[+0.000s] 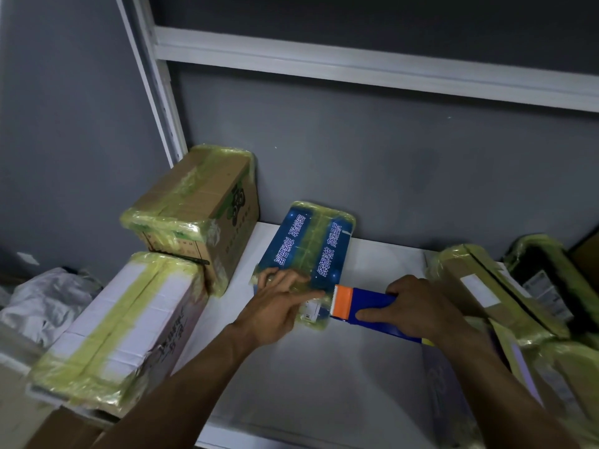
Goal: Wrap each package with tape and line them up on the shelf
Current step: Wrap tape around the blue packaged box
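A flat blue package [306, 244] with white lettering and yellowish tape bands lies on the white shelf [308, 377]. My left hand [278, 303] presses with straight fingers on its near end. My right hand [418, 307] grips a blue tape dispenser [366, 307]. The dispenser's orange head sits against the package's near right corner.
A taped brown carton [197, 209] and a taped white box [120, 325] stand at the left. Several taped brown parcels [486, 286] pile at the right. A grey wall and a white shelf rail [356, 64] lie behind. A crumpled bag [45, 303] is at far left.
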{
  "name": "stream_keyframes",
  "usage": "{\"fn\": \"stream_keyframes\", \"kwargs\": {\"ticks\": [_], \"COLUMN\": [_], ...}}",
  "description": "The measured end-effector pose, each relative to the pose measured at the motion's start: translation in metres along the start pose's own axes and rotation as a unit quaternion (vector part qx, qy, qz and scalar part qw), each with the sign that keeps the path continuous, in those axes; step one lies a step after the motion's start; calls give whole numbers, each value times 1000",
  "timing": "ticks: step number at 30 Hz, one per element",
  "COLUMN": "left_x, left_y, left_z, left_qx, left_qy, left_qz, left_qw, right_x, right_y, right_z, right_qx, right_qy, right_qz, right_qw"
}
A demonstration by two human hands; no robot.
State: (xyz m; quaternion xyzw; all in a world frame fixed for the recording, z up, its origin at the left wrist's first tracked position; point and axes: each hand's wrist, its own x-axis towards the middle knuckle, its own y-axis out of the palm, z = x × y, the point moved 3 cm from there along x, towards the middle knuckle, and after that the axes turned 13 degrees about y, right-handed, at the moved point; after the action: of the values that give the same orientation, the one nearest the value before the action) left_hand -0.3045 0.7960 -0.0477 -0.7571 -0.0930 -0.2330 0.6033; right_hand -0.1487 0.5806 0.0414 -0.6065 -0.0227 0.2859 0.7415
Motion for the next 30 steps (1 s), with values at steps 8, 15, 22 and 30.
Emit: {"fn": "stream_keyframes", "kwargs": {"ticks": [8, 15, 22, 30], "left_x": [11, 2, 0, 2], "left_y": [3, -2, -3, -6], "left_z": [1, 24, 34, 29], "left_qx": [-52, -62, -63, -97], "left_qy": [-30, -16, -30, -58], "left_qz": [-55, -63, -62, -87], "left_qw": [997, 996, 996, 990], "right_x": [0, -10, -11, 17], "right_y": [8, 9, -8, 25], "right_z": [3, 4, -24, -14], "right_qx": [8, 45, -2, -44], "right_qy": [9, -8, 18, 41], "right_qz": [14, 48, 3, -12], "right_qw": [1000, 998, 1000, 998]}}
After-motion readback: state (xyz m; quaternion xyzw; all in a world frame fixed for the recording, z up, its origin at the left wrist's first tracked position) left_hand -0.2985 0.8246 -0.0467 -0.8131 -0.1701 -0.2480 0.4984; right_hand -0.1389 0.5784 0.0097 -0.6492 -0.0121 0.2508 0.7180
